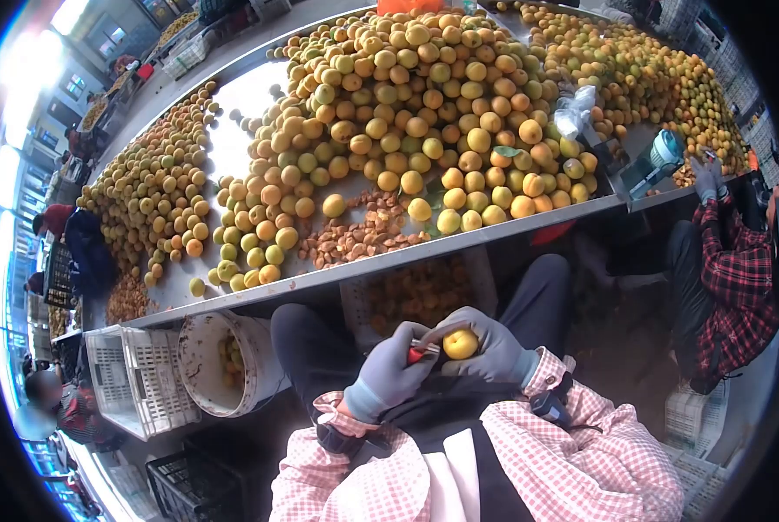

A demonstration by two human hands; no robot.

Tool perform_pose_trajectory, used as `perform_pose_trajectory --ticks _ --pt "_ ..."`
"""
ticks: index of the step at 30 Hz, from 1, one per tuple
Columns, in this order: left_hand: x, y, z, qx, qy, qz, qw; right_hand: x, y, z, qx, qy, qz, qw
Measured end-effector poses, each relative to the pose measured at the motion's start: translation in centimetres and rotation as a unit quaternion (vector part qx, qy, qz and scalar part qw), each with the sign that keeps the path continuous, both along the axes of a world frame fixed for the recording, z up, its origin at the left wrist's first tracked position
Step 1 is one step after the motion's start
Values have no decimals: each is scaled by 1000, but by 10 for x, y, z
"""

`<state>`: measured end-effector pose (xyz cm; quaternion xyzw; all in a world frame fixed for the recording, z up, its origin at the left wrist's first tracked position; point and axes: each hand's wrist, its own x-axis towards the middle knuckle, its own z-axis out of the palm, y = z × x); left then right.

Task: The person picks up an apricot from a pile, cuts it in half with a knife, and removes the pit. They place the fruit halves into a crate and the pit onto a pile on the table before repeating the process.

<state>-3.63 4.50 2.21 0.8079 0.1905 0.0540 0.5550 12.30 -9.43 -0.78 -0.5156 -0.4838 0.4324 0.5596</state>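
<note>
My left hand, in a grey glove, is closed around a small red-handled tool with a metal part showing; its exact kind is hidden by my fingers. Beside it, my gloved right hand grips a yellow apricot, close to the tool's metal end. Both hands are over my lap, in front of the table edge. Below the table edge, a crate between my knees holds orange fruit pieces. On the table lie a large heap of apricots and a brown pile of pits.
A metal table rim runs across in front of me. To the left stand a white bucket with some fruit inside and white plastic crates. A teal bottle lies at the right, near a co-worker in a plaid shirt.
</note>
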Motion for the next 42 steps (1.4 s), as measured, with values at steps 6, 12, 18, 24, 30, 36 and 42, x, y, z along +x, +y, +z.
perform_pose_trajectory --ticks 6,12,18,24,30,36,42 --pt "-5 -13 -1 72 9 -15 997 -14 -6 -5 -41 -117 -72 990" --pt "-8 -18 -3 115 -11 5 993 -10 -2 6 19 -233 -58 971" --pt "-10 -24 -14 155 -27 13 987 -13 -5 8 33 -242 -62 968" --pt "-13 -29 -21 149 3 3 989 -23 -11 -4 40 -208 -86 973" --pt "-10 -32 -23 133 29 28 990 -29 -14 -7 17 -166 -101 981" --pt "-14 -34 -28 135 40 18 990 -36 -14 -8 7 -216 -111 970" --pt "-5 -25 -34 203 -16 -7 979 -26 -6 -1 -183 287 -60 938"
